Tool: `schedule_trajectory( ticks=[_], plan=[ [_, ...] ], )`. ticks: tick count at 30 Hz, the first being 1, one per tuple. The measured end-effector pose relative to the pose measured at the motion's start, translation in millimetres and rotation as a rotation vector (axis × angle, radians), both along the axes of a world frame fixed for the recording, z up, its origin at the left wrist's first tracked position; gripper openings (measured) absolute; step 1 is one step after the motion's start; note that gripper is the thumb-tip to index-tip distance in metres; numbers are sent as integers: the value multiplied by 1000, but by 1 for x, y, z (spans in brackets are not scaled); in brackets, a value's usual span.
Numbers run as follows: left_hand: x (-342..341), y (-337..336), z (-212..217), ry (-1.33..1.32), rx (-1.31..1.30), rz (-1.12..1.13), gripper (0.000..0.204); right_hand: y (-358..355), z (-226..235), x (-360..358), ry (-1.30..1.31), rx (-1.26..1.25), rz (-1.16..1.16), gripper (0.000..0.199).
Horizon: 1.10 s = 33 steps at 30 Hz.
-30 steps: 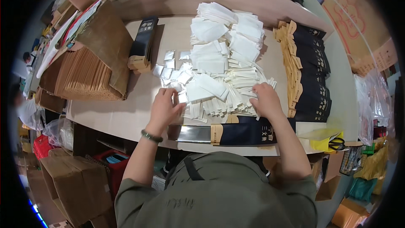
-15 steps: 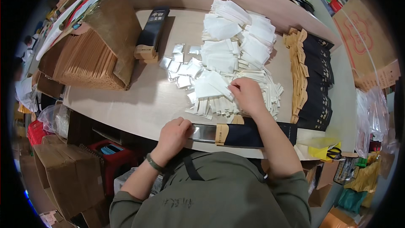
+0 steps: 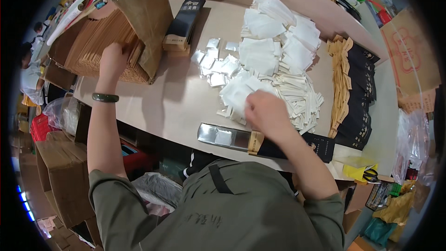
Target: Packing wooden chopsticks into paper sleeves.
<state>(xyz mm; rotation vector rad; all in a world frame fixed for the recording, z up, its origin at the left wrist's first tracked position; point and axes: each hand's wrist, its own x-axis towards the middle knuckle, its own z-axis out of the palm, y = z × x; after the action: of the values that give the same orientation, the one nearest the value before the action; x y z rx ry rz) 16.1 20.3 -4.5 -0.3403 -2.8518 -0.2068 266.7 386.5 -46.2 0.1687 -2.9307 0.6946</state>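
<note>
My left hand (image 3: 113, 59) reaches out to the left and rests on a stack of brown paper envelopes (image 3: 97, 46) standing in a torn brown wrapper; a dark green bangle sits on that wrist. My right hand (image 3: 263, 111) lies on a heap of white paper packets (image 3: 274, 60) in the middle of the beige table (image 3: 181, 102), fingers curled on one of the packets. Just in front of it, at the table's near edge, lies a long open box (image 3: 265, 142), silver inside at the left end and black at the right. Small silver sachets (image 3: 216, 62) are scattered beside the white heap.
A closed black box (image 3: 186, 16) lies on a wooden block at the back. A row of black and tan sleeves (image 3: 353, 88) runs along the table's right side. Cardboard cartons (image 3: 60, 172) stand on the floor at the left, yellow-handled scissors (image 3: 367, 174) at the lower right.
My left hand has left the table's near edge and swung out left to the brown envelope stack. My right hand has stayed on the white packets.
</note>
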Motion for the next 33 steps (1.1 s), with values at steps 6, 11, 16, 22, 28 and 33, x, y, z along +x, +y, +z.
schedule_trajectory(
  ticks=[6, 11, 16, 22, 28, 33],
  plan=[
    [-18, -8, 9, -13, -112, -155, 22, -34, -40, 40, -103, 33, 279, 12],
    [20, -12, -3, 329, 408, -45, 22, -40, -48, 42, -294, -154, 149, 9],
    [150, 6, -86, -54, 1406, 44, 18, -39, -43, 56, 9, -80, 111, 20],
    [198, 36, -69, -753, 819, -336, 5, 8, -41, 91, 75, -113, 141, 31],
    [209, 86, -104, -746, 785, -306, 13, 5, -54, 93, 61, -87, 201, 35],
    [251, 163, -96, -359, 661, -427, 14, -6, -50, 88, 54, -72, 144, 39]
  ],
)
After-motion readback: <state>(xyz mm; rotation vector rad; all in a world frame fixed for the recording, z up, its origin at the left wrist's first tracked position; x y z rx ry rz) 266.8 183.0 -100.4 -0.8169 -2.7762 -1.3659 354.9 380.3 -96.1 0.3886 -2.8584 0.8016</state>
